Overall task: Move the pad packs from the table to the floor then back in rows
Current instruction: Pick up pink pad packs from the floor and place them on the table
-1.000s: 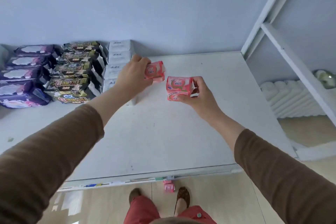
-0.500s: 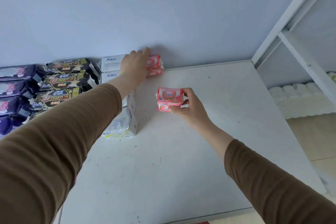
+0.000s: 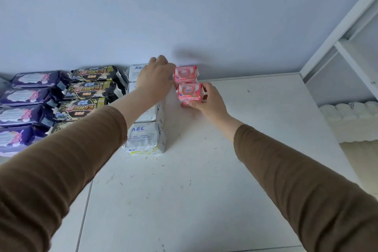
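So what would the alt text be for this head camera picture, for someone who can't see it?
Two hands set small pink packs against the wall on a white table: the left hand touches the back pink pack, the right hand holds the front pink pack. Rows of white packs, black packs and purple packs lie to the left.

Pink pad packs (image 3: 187, 84) touching, rowed beside white ones (image 3: 144, 137).

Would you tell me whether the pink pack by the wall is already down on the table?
Apparently down: the far pink pack sits at the table's back edge, against the wall; the left hand touches its side.
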The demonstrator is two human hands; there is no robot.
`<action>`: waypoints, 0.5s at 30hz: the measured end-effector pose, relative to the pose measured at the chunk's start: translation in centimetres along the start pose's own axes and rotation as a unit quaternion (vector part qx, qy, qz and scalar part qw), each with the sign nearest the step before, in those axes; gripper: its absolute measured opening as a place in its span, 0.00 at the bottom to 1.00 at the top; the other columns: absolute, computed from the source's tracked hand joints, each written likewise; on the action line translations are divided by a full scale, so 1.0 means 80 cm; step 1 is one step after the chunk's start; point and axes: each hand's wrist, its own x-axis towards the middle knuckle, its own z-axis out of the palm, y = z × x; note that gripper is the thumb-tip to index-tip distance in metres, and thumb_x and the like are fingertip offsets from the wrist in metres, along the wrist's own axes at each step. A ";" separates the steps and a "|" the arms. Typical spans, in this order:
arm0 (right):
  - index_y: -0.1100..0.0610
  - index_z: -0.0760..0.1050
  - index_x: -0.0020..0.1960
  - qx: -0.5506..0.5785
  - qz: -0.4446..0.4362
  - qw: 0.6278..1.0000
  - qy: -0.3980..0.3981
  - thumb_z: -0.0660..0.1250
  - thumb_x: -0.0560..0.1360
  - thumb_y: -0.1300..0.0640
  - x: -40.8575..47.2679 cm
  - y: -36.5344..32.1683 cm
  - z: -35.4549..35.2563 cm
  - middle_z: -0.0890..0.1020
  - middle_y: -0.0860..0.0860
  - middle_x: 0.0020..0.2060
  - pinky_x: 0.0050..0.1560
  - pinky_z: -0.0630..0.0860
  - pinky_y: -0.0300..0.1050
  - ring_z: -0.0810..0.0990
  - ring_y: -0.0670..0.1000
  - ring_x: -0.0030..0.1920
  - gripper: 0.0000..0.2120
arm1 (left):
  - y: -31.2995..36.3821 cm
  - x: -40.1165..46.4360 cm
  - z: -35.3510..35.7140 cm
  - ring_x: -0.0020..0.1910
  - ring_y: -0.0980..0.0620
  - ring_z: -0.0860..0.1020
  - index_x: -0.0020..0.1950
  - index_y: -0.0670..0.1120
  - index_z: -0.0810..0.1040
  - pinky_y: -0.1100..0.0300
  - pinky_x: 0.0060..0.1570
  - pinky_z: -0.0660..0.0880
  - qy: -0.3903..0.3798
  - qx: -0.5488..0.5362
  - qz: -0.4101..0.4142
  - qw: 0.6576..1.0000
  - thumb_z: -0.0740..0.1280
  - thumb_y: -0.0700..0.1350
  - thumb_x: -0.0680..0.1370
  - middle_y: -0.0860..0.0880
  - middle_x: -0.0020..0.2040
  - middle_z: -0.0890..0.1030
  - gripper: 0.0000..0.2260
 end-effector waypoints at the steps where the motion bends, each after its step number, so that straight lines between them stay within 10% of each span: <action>1: 0.52 0.72 0.59 0.002 0.002 1.000 0.003 0.81 0.65 0.52 0.007 0.000 0.003 0.80 0.49 0.55 0.48 0.75 0.40 0.81 0.50 0.53 0.27 | 0.000 -0.012 -0.004 0.60 0.43 0.69 0.61 0.48 0.78 0.49 0.51 0.72 0.002 -0.008 -0.002 1.000 0.63 0.40 0.75 0.46 0.61 0.73 0.16; 15: 0.56 0.54 0.79 -0.059 0.042 0.997 -0.003 0.77 0.68 0.55 -0.031 -0.008 -0.015 0.68 0.57 0.73 0.67 0.66 0.46 0.67 0.59 0.73 0.47 | 0.041 -0.166 -0.018 0.64 0.46 0.69 0.68 0.50 0.74 0.50 0.56 0.71 0.018 -0.014 -0.051 0.998 0.65 0.48 0.77 0.49 0.64 0.73 0.18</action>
